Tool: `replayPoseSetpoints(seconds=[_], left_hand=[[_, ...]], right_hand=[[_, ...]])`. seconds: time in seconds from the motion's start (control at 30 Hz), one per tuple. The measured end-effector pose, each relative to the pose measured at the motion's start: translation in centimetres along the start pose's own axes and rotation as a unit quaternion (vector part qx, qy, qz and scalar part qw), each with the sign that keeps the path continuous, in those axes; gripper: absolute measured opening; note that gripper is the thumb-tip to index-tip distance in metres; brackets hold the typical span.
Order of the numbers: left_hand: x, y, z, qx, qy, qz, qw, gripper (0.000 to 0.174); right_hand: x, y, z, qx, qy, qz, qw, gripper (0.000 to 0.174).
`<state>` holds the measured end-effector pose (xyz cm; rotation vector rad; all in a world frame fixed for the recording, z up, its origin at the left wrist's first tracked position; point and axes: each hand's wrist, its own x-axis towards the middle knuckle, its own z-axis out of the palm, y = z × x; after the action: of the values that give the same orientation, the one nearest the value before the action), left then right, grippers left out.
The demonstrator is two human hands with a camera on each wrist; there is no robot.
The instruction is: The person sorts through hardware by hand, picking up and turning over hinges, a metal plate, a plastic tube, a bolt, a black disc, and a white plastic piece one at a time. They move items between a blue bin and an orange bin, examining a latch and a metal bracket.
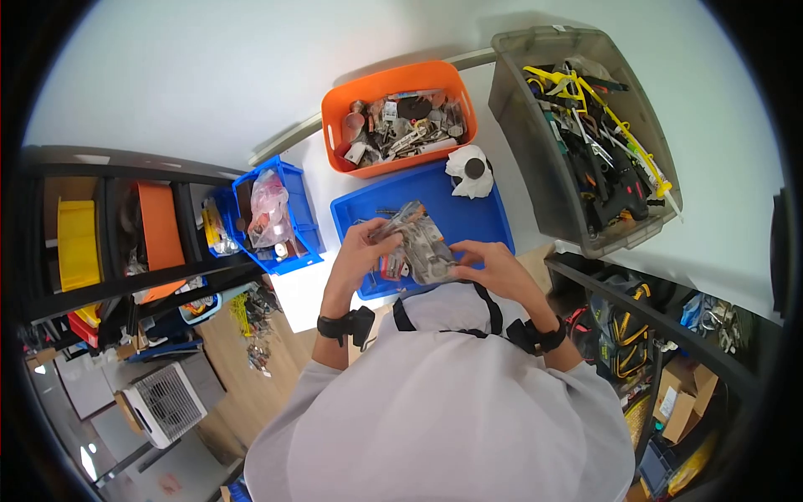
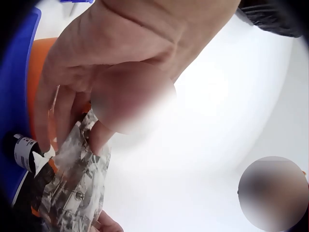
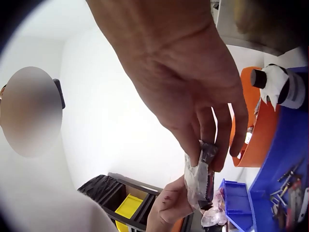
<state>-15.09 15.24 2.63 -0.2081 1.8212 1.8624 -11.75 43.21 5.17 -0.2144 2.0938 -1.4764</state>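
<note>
Left hand (image 1: 361,258) and right hand (image 1: 500,269) pinch opposite sides of the clear plastic packaging (image 1: 428,255) above the blue tray (image 1: 468,219), probably to steady it. The orange basket (image 1: 381,78) sits beyond the tray.

Bag, middle of the head view: clear plastic (image 1: 429,255), thin, crinkled, glossy.
Tray, below the basket: blue plastic (image 1: 468,219), smooth, low sheen.
Basket, upper middle: orange plastic (image 1: 331,109), smooth, softly glossy.
Tub, upper right: translucent grey plastic (image 1: 531,167), smooth, slightly glossy.
Pink bag, left of centre: thin plastic (image 1: 268,205), wrinkled, shiny.
Bottle wrap, right part of the tray: white (image 1: 462,159), rough and creased, perhaps paper, though the view is too small to settle it.
Small parts, lower right of the right wrist view: metal pieces (image 3: 277,200), glinting.
Shirt, lower middle: pale grey cloth (image 1: 443,402), matt, softly creased.
</note>
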Motion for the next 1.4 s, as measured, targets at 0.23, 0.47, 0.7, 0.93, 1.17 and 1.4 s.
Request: replayPoseSetpoints(seconds=[0.23,0.47,0.7,0.93,1.17,1.4], left_hand=[[9.6,1.2,-7.4,0.323,0.254,0.108,0.905,0.027],[20.7,1.6,-12.7,0.39,0.343,0.104,0.848,0.033],[23.9,5.1,-13.7,0.483,0.399,0.163,0.762,0.03],[27.7,5.2,-13.5,0.593,0.405,0.134,0.683,0.018],[31.0,1.6,-15.1,0.622,0.373,0.158,0.67,0.019],[31.5,3.5,-16.5,0.698,0.301,0.109,0.64,0.019]], right_hand=[[-2.1,3.5,-0.8,-0.013,0.068,0.049,0.996,0.055],[-4.9,5.3,-1.6,-0.016,0.092,0.09,0.992,0.051],[-5.7,5.6,-2.6,0.007,0.125,0.123,0.984,0.048],[-6.2,6.8,-2.8,0.012,0.137,0.131,0.982,0.049],[-6.4,6.6,-3.3,0.004,0.133,0.151,0.98,0.051],[-6.2,6.1,-3.7,0.0,0.139,0.145,0.98,0.05]])
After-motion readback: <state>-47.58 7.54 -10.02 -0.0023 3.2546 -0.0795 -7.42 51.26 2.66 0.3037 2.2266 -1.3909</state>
